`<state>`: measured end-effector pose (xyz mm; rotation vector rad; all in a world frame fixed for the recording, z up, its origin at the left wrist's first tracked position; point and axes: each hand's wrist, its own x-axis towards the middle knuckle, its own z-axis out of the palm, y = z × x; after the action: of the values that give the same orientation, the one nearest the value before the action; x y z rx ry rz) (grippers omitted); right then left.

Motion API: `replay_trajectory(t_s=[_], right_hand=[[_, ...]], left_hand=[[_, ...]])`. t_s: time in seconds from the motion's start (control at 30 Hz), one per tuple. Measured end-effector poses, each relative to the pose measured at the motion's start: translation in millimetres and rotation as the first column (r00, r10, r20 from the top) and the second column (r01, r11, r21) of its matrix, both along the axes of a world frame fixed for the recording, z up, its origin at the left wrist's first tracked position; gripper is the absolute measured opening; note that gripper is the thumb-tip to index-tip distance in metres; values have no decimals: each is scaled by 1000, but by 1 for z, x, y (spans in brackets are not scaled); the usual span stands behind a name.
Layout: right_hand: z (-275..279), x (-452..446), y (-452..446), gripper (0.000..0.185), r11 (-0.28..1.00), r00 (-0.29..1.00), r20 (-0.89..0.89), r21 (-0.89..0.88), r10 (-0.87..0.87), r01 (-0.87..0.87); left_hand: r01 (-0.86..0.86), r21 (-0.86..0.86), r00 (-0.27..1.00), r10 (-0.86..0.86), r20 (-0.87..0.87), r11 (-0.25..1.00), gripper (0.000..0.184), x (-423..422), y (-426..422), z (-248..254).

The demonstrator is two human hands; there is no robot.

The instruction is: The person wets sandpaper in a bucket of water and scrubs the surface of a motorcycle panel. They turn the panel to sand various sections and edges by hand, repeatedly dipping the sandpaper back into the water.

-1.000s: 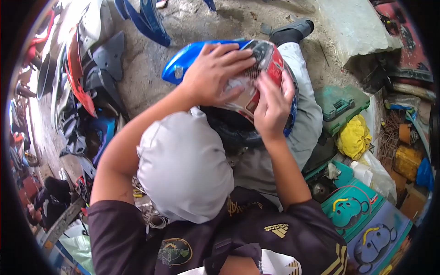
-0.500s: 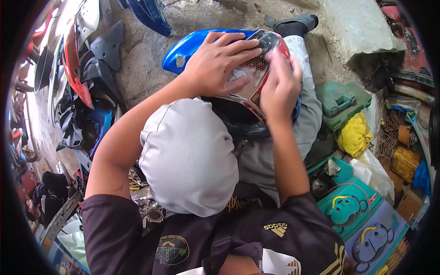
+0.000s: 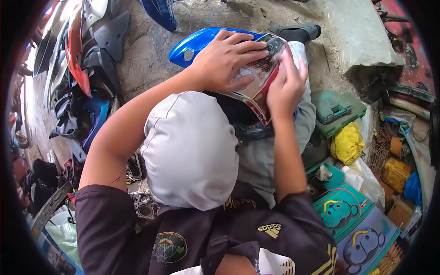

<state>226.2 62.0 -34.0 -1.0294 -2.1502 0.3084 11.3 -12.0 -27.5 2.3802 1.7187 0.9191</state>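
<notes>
A blue, red and black motorcycle body panel (image 3: 208, 36) lies across the lap, with a patterned mesh-like area in its middle. My left hand (image 3: 224, 59) rests palm down on the panel, its fingers spread and holding nothing. On the panel's right red edge, my right hand (image 3: 286, 87) has its fingers bent together; the fingertips are blurred, and anything between them is too small to make out. Below the panel bulges a rounded form (image 3: 190, 146) covered in light grey cloth.
Several loose fairings, one of them red-orange (image 3: 75, 59), are piled at the left. A green case (image 3: 337, 112), a yellow bundle (image 3: 348, 143) and a teal tool case (image 3: 337, 206) stand at the right. A concrete block (image 3: 362, 36) is at the upper right.
Across the frames, my right hand moves up along the panel's right edge. My left hand stays flat on the panel. The whole view shifts slightly.
</notes>
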Motion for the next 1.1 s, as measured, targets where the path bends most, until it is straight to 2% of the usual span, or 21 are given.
replay_trajectory(t_s=[0.1, 0.17, 0.3, 0.37, 0.43, 0.5, 0.57, 0.6, 0.63, 0.7, 0.77, 0.83, 1.03, 1.1], right_hand=[[1, -4, 42, 34, 997, 999, 39, -79, 26, -23], [-2, 0, -1, 31, 1000, 999, -38, -14, -14, 13], [-26, 24, -113, 30, 996, 997, 29, 56, 71, -73], [-33, 28, -95, 31, 992, 996, 3, 88, 91, -91], [-8, 7, -47, 31, 996, 998, -20, 72, 54, -53], [12, -6, 2, 33, 996, 1000, 25, -90, -14, 16], [6, -1, 16, 32, 999, 999, 35, -36, 41, -40], [2, 0, 20, 32, 997, 997, 41, -5, 71, -71], [1, 6, -3, 31, 996, 995, 80, 62, 58, -63], [-9, 26, -65, 28, 985, 986, 93, 81, 142, -149], [-28, 34, -115, 22, 983, 988, 59, 108, 139, -145], [-32, 39, -109, 23, 969, 979, 130, 174, 155, -177], [-2, 31, -9, 26, 954, 974, 63, 198, 216, -225], [3, 34, -15, 28, 910, 935, 145, 223, 323, -349]], left_hand=[[12, -6, 1000, -12, 10, 1000, 67, -2, 3, 5], [19, 4, 1000, -19, 13, 1000, 67, -4, 4, 2], [12, -23, 1000, -12, 3, 1000, 69, -3, 3, 4], [8, -5, 1000, -8, 14, 1000, 68, -2, 2, 1], [9, 11, 1000, -9, 24, 1000, 67, -1, 3, 1], [6, 4, 1000, -6, 28, 1000, 67, -1, 4, 3], [4, 4, 1000, -5, 26, 1000, 67, -3, 5, 3], [10, 14, 999, -11, 44, 1000, 66, -4, 6, 2], [8, 19, 999, -9, 36, 1000, 66, -5, 7, 2], [-6, 18, 1000, 6, 24, 1000, 67, -5, 5, -1], [-6, 45, 1000, 5, 16, 999, 67, -5, 5, -4], [-5, 44, 1000, 5, 2, 999, 67, -2, 2, -3], [-15, 24, 1000, 16, -19, 1000, 66, -4, 2, -2], [-16, 20, 1000, 17, -11, 1000, 66, -6, 3, -1]])
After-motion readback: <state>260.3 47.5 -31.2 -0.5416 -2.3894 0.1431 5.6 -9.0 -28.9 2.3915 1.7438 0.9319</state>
